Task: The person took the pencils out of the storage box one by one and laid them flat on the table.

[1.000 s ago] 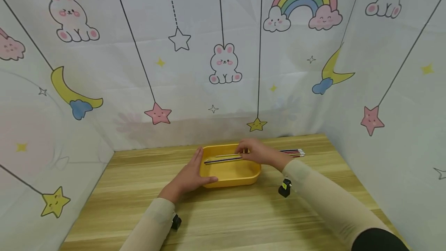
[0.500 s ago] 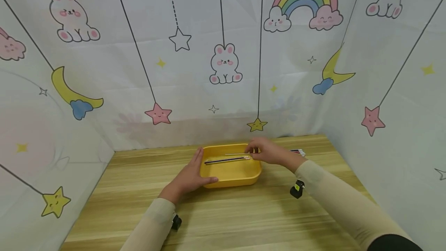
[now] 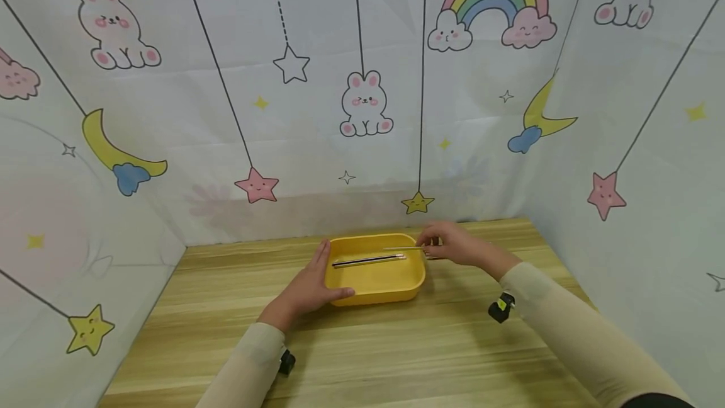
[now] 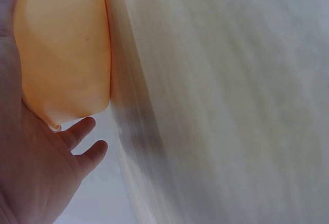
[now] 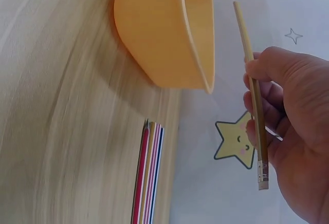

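Note:
A yellow tray (image 3: 374,282) stands on the wooden table. My left hand (image 3: 303,285) rests against its left end, fingers straight along the side and thumb over the near rim. Dark-striped pencils (image 3: 368,261) with pale eraser ends lie inside it. My right hand (image 3: 455,244) pinches a plain wooden pencil (image 5: 255,100) between thumb and fingers, eraser end toward the palm. In the head view this pencil's tip reaches over the tray's right rim. A bunch of pencils (image 5: 146,172), red, yellow and striped, lies on the table by the tray, mostly hidden behind my right hand in the head view.
The wooden table (image 3: 374,357) runs up to a white cloth backdrop (image 3: 311,143) printed with rabbits, stars and moons. Cloth walls flank both sides. A small black camera (image 3: 501,307) is strapped at my right wrist, another black camera (image 3: 287,361) at my left.
My right hand has moved right, from above the tray to beyond its right rim, carrying the wooden pencil. The striped pencils in the tray now show whole. My left hand and the tray stay put.

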### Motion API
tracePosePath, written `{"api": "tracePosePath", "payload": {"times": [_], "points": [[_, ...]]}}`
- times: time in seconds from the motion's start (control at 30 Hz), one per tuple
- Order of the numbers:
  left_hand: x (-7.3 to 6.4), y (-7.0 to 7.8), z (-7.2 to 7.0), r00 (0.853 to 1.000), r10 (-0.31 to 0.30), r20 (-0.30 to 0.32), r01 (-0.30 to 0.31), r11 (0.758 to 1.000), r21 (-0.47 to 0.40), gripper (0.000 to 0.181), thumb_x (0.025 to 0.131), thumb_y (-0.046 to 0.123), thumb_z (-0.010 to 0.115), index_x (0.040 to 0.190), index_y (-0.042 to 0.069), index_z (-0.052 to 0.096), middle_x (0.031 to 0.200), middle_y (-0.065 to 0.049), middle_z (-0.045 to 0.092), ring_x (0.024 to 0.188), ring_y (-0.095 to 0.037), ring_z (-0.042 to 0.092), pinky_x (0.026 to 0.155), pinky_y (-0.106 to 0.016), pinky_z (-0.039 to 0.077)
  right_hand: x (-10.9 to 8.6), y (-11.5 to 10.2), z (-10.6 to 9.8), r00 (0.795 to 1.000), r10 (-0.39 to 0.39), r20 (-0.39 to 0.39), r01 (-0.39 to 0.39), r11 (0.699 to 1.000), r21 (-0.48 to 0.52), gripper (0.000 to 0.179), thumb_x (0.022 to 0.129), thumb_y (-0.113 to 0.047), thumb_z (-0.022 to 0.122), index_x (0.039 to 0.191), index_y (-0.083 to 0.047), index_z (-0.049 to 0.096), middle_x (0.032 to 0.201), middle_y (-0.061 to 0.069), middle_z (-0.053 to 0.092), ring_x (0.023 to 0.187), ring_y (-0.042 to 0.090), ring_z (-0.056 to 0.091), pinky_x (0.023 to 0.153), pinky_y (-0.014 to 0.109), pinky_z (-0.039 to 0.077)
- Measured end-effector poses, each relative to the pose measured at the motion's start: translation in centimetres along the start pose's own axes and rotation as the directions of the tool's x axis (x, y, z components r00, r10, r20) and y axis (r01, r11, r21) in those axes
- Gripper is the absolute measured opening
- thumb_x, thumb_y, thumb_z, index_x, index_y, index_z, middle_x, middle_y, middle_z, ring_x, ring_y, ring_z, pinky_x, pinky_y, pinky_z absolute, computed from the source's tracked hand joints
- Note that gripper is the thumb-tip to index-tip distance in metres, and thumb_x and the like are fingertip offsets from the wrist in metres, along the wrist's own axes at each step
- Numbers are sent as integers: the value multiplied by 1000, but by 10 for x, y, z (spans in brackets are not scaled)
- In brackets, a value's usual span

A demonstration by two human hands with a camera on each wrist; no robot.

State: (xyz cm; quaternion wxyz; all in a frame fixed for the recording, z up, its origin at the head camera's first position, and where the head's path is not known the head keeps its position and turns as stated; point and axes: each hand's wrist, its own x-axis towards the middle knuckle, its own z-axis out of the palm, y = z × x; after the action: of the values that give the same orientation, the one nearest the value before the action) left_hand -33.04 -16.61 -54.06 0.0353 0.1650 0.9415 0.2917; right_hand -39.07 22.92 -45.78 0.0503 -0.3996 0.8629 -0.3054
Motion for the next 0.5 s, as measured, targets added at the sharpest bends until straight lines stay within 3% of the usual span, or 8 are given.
{"api": "tracePosePath", "payload": {"times": [0.2,0.5], "points": [[0,-1,1,1000,-2,-3,2,1000,-3,138,87,78,80,178,6,3,186,-10,-1,168,-41,18,132,-59,25,-10,2,-8,1000,-7,-3,7,1000,-5,17,104,6,72,116,1,82,116,14,75,96,20,69,80,35,62],[0,0,0,1000,-6,-1,6,1000,-3,138,87,77,80,178,7,3,186,-10,-1,168,-41,18,132,-60,25,-27,12,-16,999,35,-26,-37,996,-75,20,105,2,72,122,-3,82,116,6,74,98,18,69,82,36,62]]}}
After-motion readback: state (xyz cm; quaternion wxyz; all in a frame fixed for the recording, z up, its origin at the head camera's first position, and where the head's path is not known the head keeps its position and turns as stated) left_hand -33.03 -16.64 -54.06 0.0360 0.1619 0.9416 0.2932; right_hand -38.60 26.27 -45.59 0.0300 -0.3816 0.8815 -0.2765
